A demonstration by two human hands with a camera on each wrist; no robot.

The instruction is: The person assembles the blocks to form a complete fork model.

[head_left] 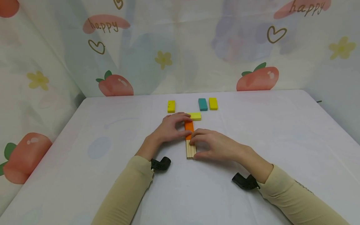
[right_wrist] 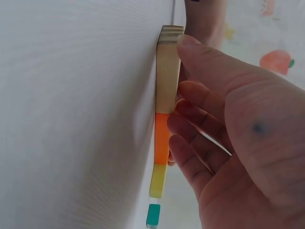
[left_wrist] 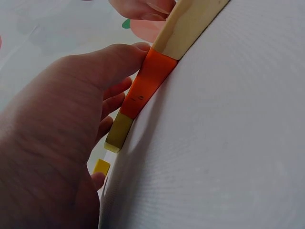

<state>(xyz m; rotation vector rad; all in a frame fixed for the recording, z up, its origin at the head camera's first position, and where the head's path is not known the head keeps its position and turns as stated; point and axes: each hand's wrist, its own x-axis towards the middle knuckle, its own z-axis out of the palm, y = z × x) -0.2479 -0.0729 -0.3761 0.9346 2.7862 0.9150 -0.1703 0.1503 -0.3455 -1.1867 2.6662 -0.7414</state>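
A plain wooden block (head_left: 190,152), an orange block (head_left: 189,126) and a crosswise yellow block (head_left: 196,116) lie end to end on the white table, forming a T. My left hand (head_left: 170,127) holds the orange block, its thumb by the joint with the wooden one and its fingers at the far end beside the yellow block. From the right, my right hand (head_left: 220,145) grips the wooden block. Its thumb (right_wrist: 190,42) presses at the near end corner, while the curved fingers reach to the joint with the orange block.
Beyond the T, a yellow block (head_left: 171,106) lies to the left, with a teal block (head_left: 202,104) and another yellow block (head_left: 213,103) to the right. A printed curtain (head_left: 191,75) hangs along the table's back edge. Both wrists wear black cameras.
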